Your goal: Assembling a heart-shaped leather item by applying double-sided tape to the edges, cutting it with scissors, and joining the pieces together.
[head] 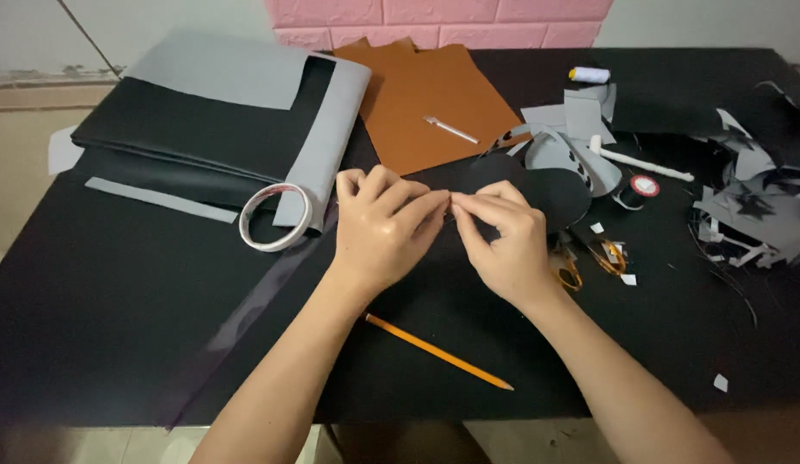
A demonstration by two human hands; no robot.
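Both hands meet at the table's middle, the left hand [384,230] and right hand [501,236] pinching something tiny between fingertips (too small to identify). A yellow pencil [438,351] lies nearer, a tape roll [276,217] left.

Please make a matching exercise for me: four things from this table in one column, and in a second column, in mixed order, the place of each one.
1 pencil
2 tape roll
3 brown sheet
4 thread spool

a far edge, right of the brown sheet
b left of the left hand
c near edge, between the forearms
d far middle, below the pink wall

Pairs: 1c, 2b, 3d, 4a
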